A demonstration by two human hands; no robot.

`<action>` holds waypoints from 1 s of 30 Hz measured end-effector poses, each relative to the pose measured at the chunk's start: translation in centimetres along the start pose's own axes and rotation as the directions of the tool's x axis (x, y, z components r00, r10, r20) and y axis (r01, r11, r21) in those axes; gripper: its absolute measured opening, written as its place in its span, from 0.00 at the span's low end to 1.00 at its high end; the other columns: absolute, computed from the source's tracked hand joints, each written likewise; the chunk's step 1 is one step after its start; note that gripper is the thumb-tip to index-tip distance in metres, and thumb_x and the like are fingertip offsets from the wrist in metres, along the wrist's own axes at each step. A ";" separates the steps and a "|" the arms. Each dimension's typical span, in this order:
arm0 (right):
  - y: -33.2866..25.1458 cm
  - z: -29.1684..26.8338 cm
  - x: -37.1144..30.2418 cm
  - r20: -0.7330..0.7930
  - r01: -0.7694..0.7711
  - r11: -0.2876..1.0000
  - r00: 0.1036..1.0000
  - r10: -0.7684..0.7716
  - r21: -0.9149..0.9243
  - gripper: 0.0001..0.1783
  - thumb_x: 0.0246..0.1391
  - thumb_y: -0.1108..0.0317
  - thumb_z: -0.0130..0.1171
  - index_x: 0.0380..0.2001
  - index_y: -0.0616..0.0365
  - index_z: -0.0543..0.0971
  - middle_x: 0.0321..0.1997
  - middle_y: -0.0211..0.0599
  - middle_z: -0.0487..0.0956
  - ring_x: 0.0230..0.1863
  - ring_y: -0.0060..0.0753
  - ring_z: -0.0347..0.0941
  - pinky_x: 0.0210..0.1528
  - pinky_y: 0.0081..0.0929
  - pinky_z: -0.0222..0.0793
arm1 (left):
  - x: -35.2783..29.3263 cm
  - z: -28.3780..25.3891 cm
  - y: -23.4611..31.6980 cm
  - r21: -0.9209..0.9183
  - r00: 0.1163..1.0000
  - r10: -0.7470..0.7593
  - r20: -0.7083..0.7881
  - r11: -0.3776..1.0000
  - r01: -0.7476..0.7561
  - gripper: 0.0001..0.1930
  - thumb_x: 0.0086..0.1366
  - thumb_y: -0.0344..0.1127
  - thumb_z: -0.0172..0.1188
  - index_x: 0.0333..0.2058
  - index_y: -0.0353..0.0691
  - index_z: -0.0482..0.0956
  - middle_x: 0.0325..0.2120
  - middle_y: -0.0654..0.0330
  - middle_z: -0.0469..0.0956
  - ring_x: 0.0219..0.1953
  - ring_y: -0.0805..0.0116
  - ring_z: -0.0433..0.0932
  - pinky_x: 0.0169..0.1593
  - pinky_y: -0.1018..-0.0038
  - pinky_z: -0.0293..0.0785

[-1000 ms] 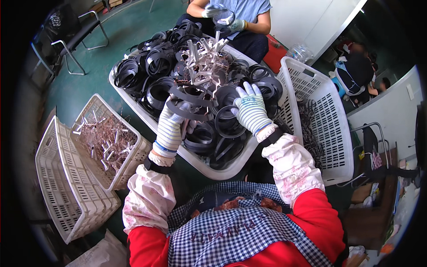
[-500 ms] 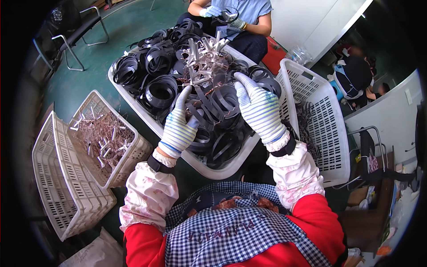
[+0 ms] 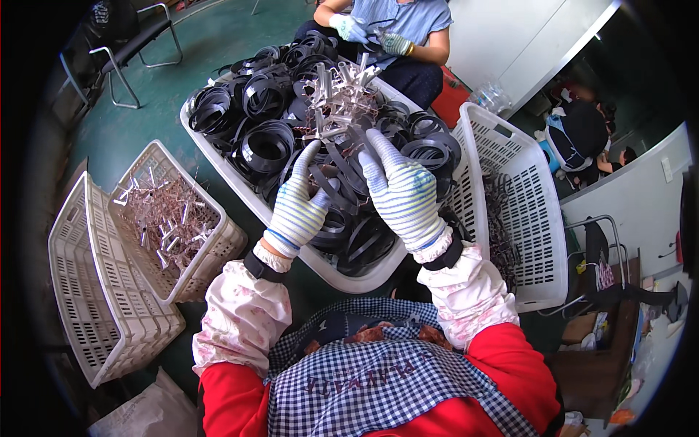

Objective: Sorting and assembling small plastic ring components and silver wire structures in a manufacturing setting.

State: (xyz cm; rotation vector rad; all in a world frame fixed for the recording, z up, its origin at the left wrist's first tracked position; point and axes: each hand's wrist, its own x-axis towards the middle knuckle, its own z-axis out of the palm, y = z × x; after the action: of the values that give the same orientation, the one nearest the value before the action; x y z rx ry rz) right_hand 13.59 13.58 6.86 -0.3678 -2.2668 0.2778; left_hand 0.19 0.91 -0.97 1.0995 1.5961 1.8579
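Note:
My left hand, in a striped knit glove, reaches over the near left part of a large white tub. Its index finger is stretched forward and its thumb stands apart from it, beside a loose black strip; the other fingers are mostly hidden. My right hand, gloved alike, has its fingertips close together at a dark strip in front of the pile. What lies under the fingers is partly hidden. Several coils of black strip fill the tub. On top sits a heap of silvery metal tubes with thin copper-coloured wires.
Left stands a white crate of tubes and wires, beside another slatted crate. A tall white crate with dark strips is on the right. Across the tub a gloved co-worker handles a black strip. A chair stands far left.
My right hand has moved left, toward my left hand, and its fingertips have come closer together. My left hand has barely moved. The co-worker's hands have lowered slightly.

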 end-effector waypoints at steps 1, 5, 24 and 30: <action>-0.1 -0.1 0.0 0.045 -0.031 0.999 0.998 0.032 -0.017 0.18 0.65 0.65 0.61 0.54 0.61 0.80 0.38 0.50 0.86 0.36 0.49 0.85 0.39 0.34 0.79 | 0.0 0.0 0.0 -0.001 1.000 0.002 0.001 1.000 -0.002 0.38 0.67 0.22 0.59 0.72 0.43 0.53 0.46 0.55 0.82 0.41 0.70 0.84 0.47 0.73 0.80; 0.4 0.3 -0.1 0.071 0.012 0.998 0.997 -0.017 0.068 0.21 0.65 0.59 0.62 0.54 0.63 0.79 0.45 0.54 0.85 0.44 0.53 0.84 0.48 0.38 0.79 | 0.1 0.1 0.0 -0.002 1.000 -0.020 0.017 1.000 0.020 0.38 0.67 0.23 0.60 0.72 0.42 0.54 0.46 0.56 0.81 0.41 0.70 0.83 0.46 0.74 0.80; 5.1 -12.4 -2.0 0.253 -0.466 0.834 0.880 0.403 0.294 0.14 0.62 0.59 0.67 0.37 0.61 0.85 0.29 0.29 0.83 0.32 0.19 0.74 0.39 0.25 0.72 | 0.1 1.2 -0.6 -0.269 0.990 0.049 0.136 0.963 -0.011 0.43 0.67 0.31 0.63 0.74 0.45 0.48 0.59 0.51 0.70 0.49 0.71 0.76 0.51 0.74 0.76; 13.6 -26.5 -8.6 -0.035 -0.689 0.699 0.717 0.696 -0.193 0.16 0.63 0.59 0.64 0.41 0.63 0.84 0.35 0.41 0.86 0.35 0.30 0.79 0.43 0.28 0.74 | 0.6 0.8 -0.9 -0.142 0.984 0.009 0.177 0.990 0.017 0.40 0.69 0.31 0.59 0.74 0.45 0.49 0.61 0.49 0.69 0.46 0.73 0.78 0.52 0.76 0.75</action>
State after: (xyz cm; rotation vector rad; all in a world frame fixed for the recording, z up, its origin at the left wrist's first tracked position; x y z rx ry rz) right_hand 41.36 25.42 13.86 -1.3495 -2.1019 0.4498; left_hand 0.37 2.10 -1.64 1.1614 1.3432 1.7865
